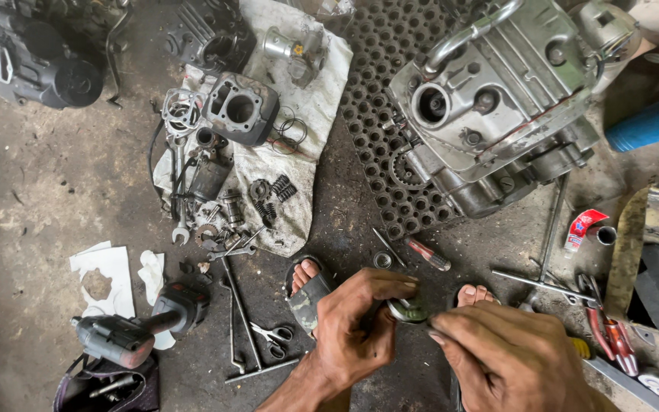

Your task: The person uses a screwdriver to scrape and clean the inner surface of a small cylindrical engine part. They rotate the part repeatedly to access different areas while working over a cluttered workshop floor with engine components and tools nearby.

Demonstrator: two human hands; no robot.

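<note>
The engine crankcase (497, 114) sits at upper right on a perforated rubber mat (379, 91), its silver casing tilted, with a round bore open on the near face. To its left, a stained white cloth (310, 130) carries the dark cylinder block (239, 109), a cylinder head (295, 49), piston rings and several coil springs (272, 198). A cordless impact wrench (135, 328) lies on the concrete floor at lower left, beside a torn paper gasket (104, 282). A T-handle wrench (245, 328) and scissors (274, 336) lie just right of it; a red-handled screwdriver (429, 254) lies near the mat edge (pliers rest at far right). At bottom centre, the left hand (356, 328) and right hand (509, 355) meet above the sandalled feet. The left fingers (394, 290) are curled and clamped on a small round metal part (407, 310), held between both hands. The right fingers (451, 328) are bent together and touch the part's edge; whether they grip it cannot be told.
</note>
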